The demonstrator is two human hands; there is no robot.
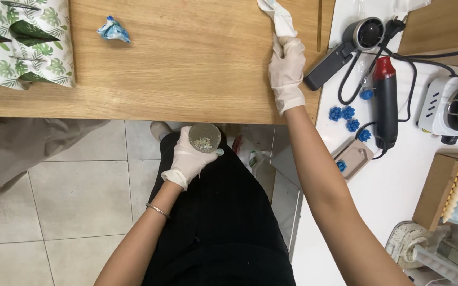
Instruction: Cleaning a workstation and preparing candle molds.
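Observation:
My left hand (pixel 188 160), in a white glove, holds a small round cup (pixel 204 137) with pale bits inside, just below the front edge of the wooden table (pixel 186 63) and above my lap. My right hand (pixel 287 71), also gloved, rests on the table's right side and grips a white cloth (pixel 278 16) that trails away toward the far edge.
A crumpled blue wrapper (pixel 113 29) lies on the wood at the left, beside a leaf-patterned box (pixel 22 42). On the white counter (pixel 393 185) to the right are a heat gun (pixel 385 103), a black blower (pixel 348 45), cables, small blue flower shapes (pixel 348 117) and a white appliance (pixel 451 108).

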